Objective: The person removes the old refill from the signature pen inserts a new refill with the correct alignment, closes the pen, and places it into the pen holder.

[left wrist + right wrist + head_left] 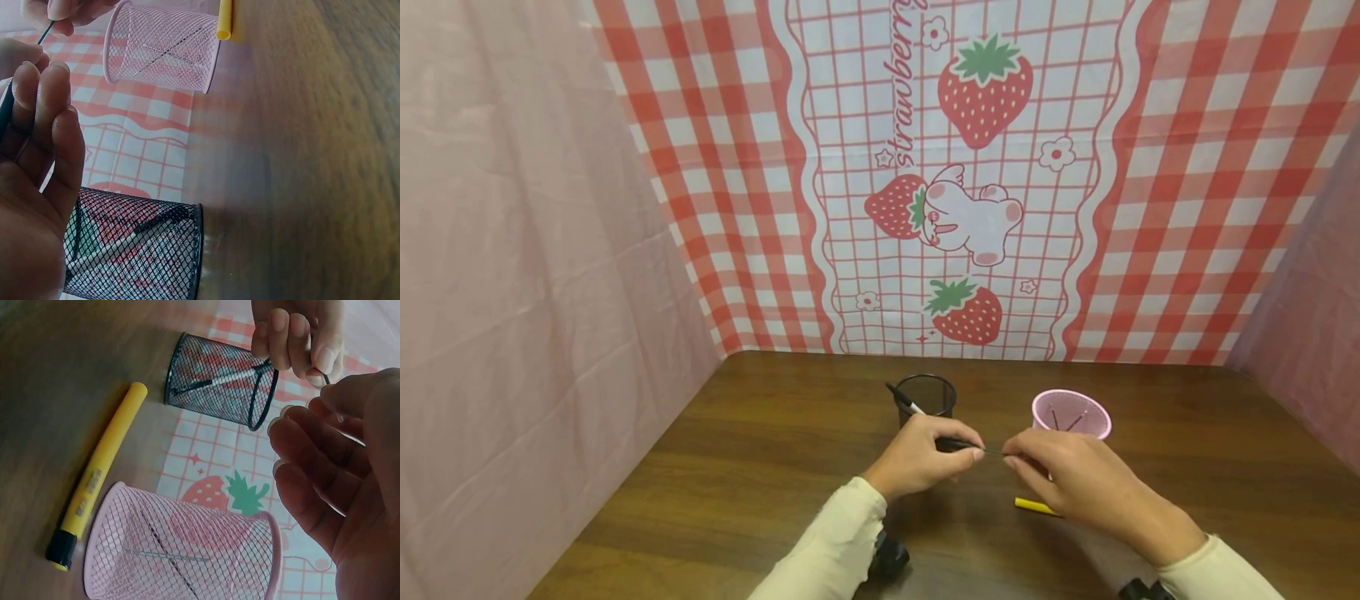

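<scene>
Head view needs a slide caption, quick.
A person's left grip and right grip hold a thin dark stick, with a black cup and pink cup behind.

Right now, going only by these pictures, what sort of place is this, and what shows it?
Probably a screened-off desk space, though the wider room is hidden: a brown wood-grain table, a strawberry-print cloth hanging behind it, and two mesh cups standing on it.
</scene>
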